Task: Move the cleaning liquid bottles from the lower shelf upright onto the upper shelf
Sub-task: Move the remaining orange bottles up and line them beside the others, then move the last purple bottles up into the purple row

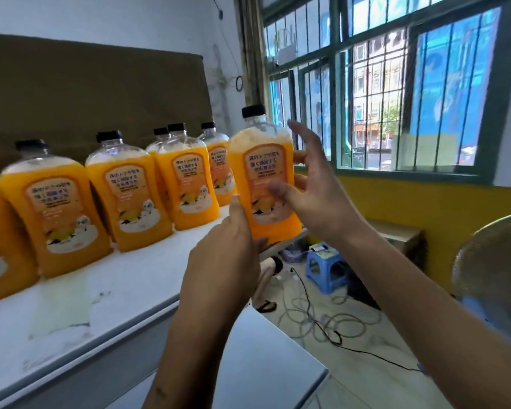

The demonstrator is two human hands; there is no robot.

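Note:
An orange cleaning liquid bottle (266, 178) with a black cap stands upright at the right end of the white upper shelf (101, 305). My left hand (227, 243) grips its lower left side, thumb up against the bottle, fingers curled at its base. My right hand (316, 190) is at the bottle's right side with fingers spread and loose; its thumb is blurred in front of the label. Several more orange bottles (130, 196) stand upright in a row to the left. Part of the grey lower shelf (263, 364) shows below; no bottles are visible on it.
A brown board (86, 93) leans behind the bottles. A barred window (396, 98) fills the right wall. On the floor lie a blue stool (325, 270), looped cables (316, 320) and a cardboard box (401, 234). A fan guard (493, 278) stands at the right edge.

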